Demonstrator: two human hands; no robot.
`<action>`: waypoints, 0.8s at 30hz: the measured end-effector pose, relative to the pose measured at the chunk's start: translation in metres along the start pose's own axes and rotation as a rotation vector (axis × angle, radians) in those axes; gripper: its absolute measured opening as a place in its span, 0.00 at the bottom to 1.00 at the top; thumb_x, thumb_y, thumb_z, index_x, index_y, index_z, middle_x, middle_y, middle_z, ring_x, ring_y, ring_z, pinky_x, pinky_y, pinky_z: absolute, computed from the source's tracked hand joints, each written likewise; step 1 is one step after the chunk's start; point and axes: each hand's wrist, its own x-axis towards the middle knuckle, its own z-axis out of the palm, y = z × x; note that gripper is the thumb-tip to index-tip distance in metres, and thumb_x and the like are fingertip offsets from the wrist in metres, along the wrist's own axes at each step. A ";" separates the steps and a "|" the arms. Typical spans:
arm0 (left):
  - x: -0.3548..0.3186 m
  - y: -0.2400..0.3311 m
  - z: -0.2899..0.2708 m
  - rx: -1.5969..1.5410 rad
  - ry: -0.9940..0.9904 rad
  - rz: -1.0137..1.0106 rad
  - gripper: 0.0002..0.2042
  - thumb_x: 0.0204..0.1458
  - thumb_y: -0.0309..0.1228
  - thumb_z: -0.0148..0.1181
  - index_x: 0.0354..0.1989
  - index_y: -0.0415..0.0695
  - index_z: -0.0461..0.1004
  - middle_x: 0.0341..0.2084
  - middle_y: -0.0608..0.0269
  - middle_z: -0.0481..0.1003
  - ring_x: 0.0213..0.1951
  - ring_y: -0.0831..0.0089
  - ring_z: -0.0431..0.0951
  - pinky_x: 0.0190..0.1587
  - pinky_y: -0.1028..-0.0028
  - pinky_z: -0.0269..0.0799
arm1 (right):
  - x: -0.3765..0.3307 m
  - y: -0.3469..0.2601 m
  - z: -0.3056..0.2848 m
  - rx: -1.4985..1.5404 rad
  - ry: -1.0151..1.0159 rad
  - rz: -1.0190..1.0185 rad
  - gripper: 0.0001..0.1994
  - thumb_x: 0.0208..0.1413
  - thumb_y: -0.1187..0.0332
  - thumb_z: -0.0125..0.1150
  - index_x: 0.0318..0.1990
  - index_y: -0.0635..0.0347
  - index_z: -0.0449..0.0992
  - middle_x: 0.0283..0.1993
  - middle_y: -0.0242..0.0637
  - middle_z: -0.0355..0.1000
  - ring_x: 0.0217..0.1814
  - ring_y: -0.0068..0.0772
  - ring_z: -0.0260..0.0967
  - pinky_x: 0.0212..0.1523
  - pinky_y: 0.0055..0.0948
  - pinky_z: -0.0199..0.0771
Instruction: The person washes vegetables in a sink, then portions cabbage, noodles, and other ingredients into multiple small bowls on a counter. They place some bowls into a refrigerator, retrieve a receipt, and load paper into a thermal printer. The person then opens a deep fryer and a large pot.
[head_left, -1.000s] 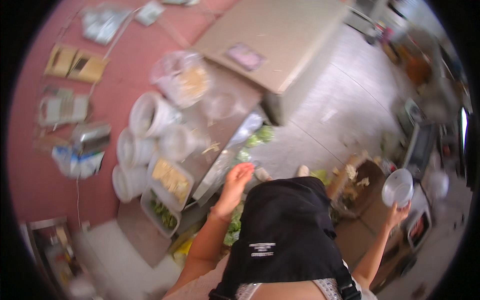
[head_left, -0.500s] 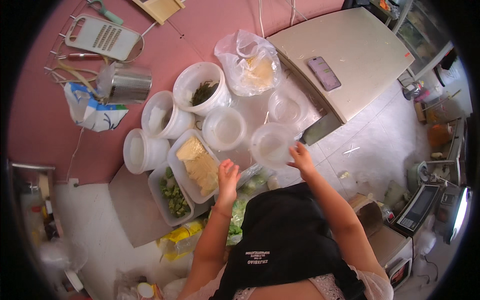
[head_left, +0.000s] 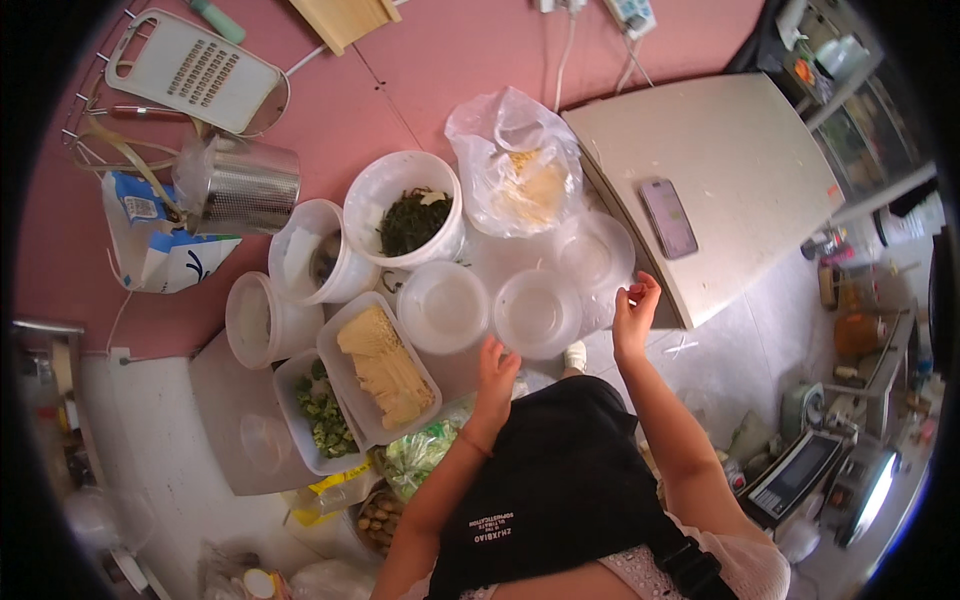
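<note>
Pink wall backs a crowded counter (head_left: pixel 250 440). Right hand (head_left: pixel 634 318) pinches the rim of a clear bowl (head_left: pixel 596 258) beside a white cabinet (head_left: pixel 720 170). Left hand (head_left: pixel 496 370) rests unclenched on the counter edge, just below two empty bowls (head_left: pixel 538 312). Tofu tray (head_left: pixel 380 366) lies further left.

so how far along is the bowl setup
Done: three clear bowls sit out empty, one at left, one in the middle, one at right. In hand: the right hand touches the right bowl's rim; the left hand rests by the middle one. Left: nothing is in them.
</note>
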 end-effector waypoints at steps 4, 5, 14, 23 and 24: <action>0.004 -0.016 -0.001 0.030 0.075 0.051 0.29 0.58 0.22 0.55 0.67 0.40 0.50 0.61 0.54 0.61 0.61 0.65 0.65 0.62 0.66 0.62 | 0.083 -0.084 0.051 0.166 -0.434 -0.232 0.08 0.61 0.78 0.55 0.47 0.65 0.75 0.39 0.42 0.74 0.40 0.34 0.77 0.40 0.28 0.77; -0.005 -0.012 0.006 0.058 0.144 0.036 0.28 0.58 0.21 0.54 0.66 0.40 0.52 0.61 0.54 0.62 0.61 0.65 0.64 0.63 0.66 0.62 | 0.109 -0.104 0.074 0.033 -0.523 -0.404 0.09 0.60 0.77 0.56 0.46 0.65 0.76 0.42 0.48 0.75 0.42 0.43 0.77 0.42 0.33 0.76; -0.064 -0.026 0.023 0.210 0.500 0.088 0.19 0.57 0.19 0.54 0.58 0.36 0.65 0.57 0.52 0.68 0.61 0.63 0.66 0.65 0.67 0.59 | 0.233 -0.038 0.261 -0.729 -1.119 -0.638 0.17 0.53 0.71 0.57 0.52 0.48 0.75 0.51 0.53 0.70 0.49 0.56 0.73 0.46 0.43 0.76; -0.109 -0.052 0.016 0.319 0.645 0.064 0.16 0.58 0.20 0.54 0.55 0.36 0.68 0.53 0.56 0.72 0.55 0.68 0.71 0.61 0.69 0.63 | 0.232 -0.099 0.239 -0.932 -1.019 -1.195 0.16 0.51 0.68 0.61 0.49 0.51 0.75 0.43 0.46 0.74 0.46 0.51 0.73 0.44 0.45 0.75; -0.108 -0.055 0.010 0.332 0.641 0.072 0.15 0.58 0.20 0.54 0.55 0.36 0.69 0.52 0.56 0.72 0.55 0.68 0.71 0.61 0.69 0.64 | 0.235 -0.116 0.229 -0.888 -1.005 -1.196 0.15 0.52 0.68 0.61 0.49 0.52 0.76 0.42 0.46 0.75 0.45 0.52 0.74 0.45 0.44 0.75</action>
